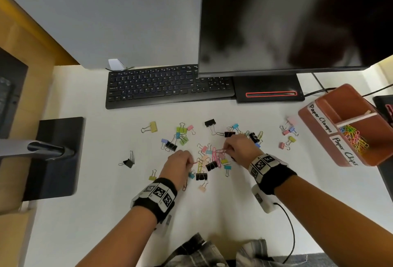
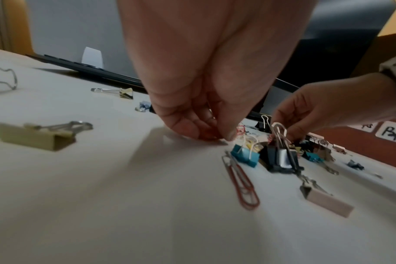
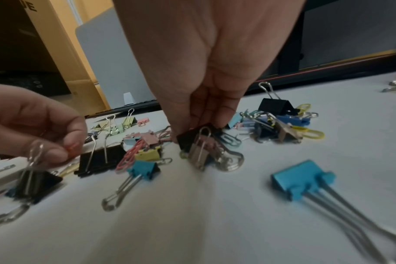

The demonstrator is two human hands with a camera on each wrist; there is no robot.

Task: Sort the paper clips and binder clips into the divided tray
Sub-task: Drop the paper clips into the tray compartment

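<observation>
While the left hand (image 1: 178,161) pinches a red wire paper clip (image 1: 194,162) in its fingers, the right hand (image 1: 240,146) pinches pink paper clips (image 1: 222,151) above the white surface (image 1: 212,213).

The head view looks steeply down on the clips (image 1: 209,156) from above, while both wrist views sit low beside them, sharing that pile.

Clips (image 1: 204,154) lie scattered mid-desk (image 1: 106,213), keyboard (image 1: 168,86) behind them under the monitor (image 1: 293,20), divided tray (image 1: 314,122) at right, apparently holding paper clips (image 1: 355,139).
</observation>
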